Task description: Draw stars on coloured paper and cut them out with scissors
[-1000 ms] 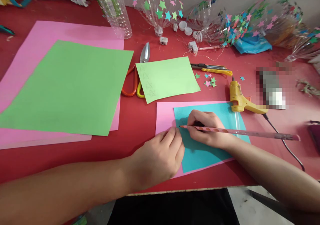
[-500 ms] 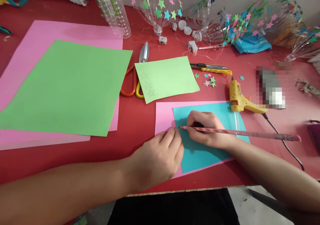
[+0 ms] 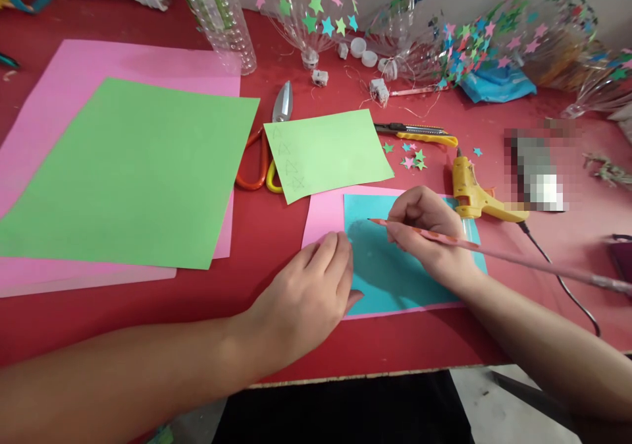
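A pink pencil slants across my right hand, gripped between thumb and fingers. Its tip points left, just over the upper left part of a blue paper sheet. My left hand rests on the left edge of that sheet, fingers close together and laid flat, thumb apart below. Under the blue sheet a pink sheet shows along the left and top. Above lies a light green paper with star outlines drawn down its left side.
Scissors lie partly under the light green paper. A box cutter, small paper stars and a yellow glue gun are beyond my right hand. Large green and pink sheets cover the left. A plastic bottle and star-covered clear ornaments stand behind.
The blue and pink sheets have shifted away from me and turned slightly. My right hand has lifted the pencil up and right. My left hand's fingers have straightened, and its thumb now shows.
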The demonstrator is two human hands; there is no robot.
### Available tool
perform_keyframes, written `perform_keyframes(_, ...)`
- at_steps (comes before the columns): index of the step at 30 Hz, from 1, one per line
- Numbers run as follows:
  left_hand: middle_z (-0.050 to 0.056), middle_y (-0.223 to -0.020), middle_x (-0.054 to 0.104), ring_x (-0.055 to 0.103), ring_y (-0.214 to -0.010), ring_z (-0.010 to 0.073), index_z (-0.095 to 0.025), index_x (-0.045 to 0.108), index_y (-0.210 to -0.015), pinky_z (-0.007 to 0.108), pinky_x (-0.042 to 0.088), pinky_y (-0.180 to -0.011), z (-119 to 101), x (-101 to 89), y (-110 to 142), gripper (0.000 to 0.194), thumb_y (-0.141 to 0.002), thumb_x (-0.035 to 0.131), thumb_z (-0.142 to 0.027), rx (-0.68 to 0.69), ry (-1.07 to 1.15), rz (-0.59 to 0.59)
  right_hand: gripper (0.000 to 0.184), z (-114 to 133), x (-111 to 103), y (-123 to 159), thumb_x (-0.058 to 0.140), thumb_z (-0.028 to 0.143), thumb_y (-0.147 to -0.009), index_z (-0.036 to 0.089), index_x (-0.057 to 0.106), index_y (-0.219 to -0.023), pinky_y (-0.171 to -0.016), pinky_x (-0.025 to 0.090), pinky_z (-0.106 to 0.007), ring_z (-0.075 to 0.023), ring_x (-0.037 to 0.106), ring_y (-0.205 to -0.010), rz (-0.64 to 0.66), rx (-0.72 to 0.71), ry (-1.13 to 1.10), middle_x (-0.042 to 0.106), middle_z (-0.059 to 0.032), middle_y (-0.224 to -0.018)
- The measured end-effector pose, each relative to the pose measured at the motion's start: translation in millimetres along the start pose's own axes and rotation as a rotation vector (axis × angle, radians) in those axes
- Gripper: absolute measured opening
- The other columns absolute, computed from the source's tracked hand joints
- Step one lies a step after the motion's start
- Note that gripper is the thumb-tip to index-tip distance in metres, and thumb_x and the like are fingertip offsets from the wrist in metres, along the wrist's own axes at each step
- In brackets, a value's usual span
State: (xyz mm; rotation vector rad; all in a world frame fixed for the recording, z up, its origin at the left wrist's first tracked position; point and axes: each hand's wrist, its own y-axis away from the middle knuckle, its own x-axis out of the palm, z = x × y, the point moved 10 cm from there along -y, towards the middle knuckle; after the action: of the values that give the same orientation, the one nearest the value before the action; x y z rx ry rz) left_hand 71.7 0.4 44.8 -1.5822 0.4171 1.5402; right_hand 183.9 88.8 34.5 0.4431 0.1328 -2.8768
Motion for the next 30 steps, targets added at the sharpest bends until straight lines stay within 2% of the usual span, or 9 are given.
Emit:
perform_keyframes(4, 0.025, -0.117, 0.070, 0.066, -0.107, 0.0340, 0.006, 0.067, -0.116, 0.039, 0.057, -0.086, 1.8, 2.7, -2.3, 0.047, -0.095, 0.057, -0.035, -0.003, -0.012, 0.014, 0.008, 4.8, 16.2, 0.0, 0.057, 0.012, -0.078, 0.019, 0.055, -0.080, -0.056, 0.040, -0.024, -0.0104, 0.049, -0.062, 0.150, -0.028, 0.077, 0.055, 0.0026, -0.071)
perform_keyframes(6, 0.026, -0.116, 0.070, 0.067, -0.105, 0.0340, 0.007, 0.067, -0.114, 0.039, 0.057, -0.085, 1.4, 1.9, -3.0, 0.046, -0.096, 0.056, -0.034, 0.001, -0.025, 0.018, 0.009, 2.2, 22.5, -0.2, 0.056, 0.011, -0.077, 0.019, 0.055, -0.080, -0.055, 0.038, -0.023, -0.0101, 0.048, -0.061, 0.202, -0.021, 0.089, 0.055, 0.0029, -0.070)
perform_keyframes(10, 0.026, -0.110, 0.071, 0.070, -0.100, 0.0336, 0.007, 0.069, -0.108, 0.039, 0.059, -0.083, 0.3, -3.3, -3.2, 0.042, -0.097, 0.054, -0.031, 0.015, -0.031, -0.008, 0.007, -10.6, 23.4, -4.3, 0.056, 0.012, -0.077, 0.019, 0.053, -0.077, -0.050, 0.033, -0.022, -0.0086, 0.044, -0.055, 0.208, 0.043, 0.070, 0.053, 0.0044, -0.064)
perform_keyframes(17, 0.022, -0.104, 0.074, 0.073, -0.095, 0.0322, 0.000, 0.071, -0.101, 0.039, 0.060, -0.080, -13.0, -10.8, -0.2, 0.025, -0.091, 0.063, -0.021, 0.144, 0.014, -0.091, 0.005, -12.9, 23.2, -10.5, 0.056, 0.013, -0.079, 0.018, 0.054, -0.077, -0.052, 0.036, -0.022, -0.0092, 0.046, -0.057, 0.237, 0.027, 0.077, 0.054, 0.0036, -0.065)
perform_keyframes(21, 0.023, -0.105, 0.074, 0.073, -0.096, 0.0333, 0.000, 0.070, -0.103, 0.040, 0.061, -0.081, -16.1, -10.6, 1.6, 0.024, -0.088, 0.065, -0.018, 0.171, 0.007, -0.086, 0.008, -4.6, 21.9, -8.3, 0.055, 0.012, -0.079, 0.018, 0.053, -0.076, -0.049, 0.033, -0.021, -0.0082, 0.044, -0.054, 0.211, -0.071, 0.133, 0.053, 0.0043, -0.063)
perform_keyframes(25, 0.024, -0.107, 0.074, 0.073, -0.098, 0.0344, 0.002, 0.069, -0.105, 0.040, 0.061, -0.081, -16.8, -10.7, 3.0, 0.027, -0.086, 0.065, -0.016, 0.182, 0.016, -0.075, 0.012, 5.2, 30.2, -1.8, 0.055, 0.008, -0.078, 0.018, 0.051, -0.074, -0.049, 0.033, -0.019, -0.0068, 0.044, -0.053, 0.276, -0.199, 0.210, 0.052, 0.0051, -0.062)
perform_keyframes(30, 0.024, -0.107, 0.074, 0.073, -0.098, 0.0349, 0.002, 0.070, -0.104, 0.040, 0.062, -0.081, -15.4, -10.4, 2.5, 0.026, -0.085, 0.067, -0.016, 0.185, 0.027, -0.073, 0.014, 7.4, 34.1, 0.6, 0.055, 0.007, -0.081, 0.018, 0.051, -0.073, -0.049, 0.032, -0.018, -0.0058, 0.042, -0.053, 0.312, -0.237, 0.227, 0.050, 0.0054, -0.062)
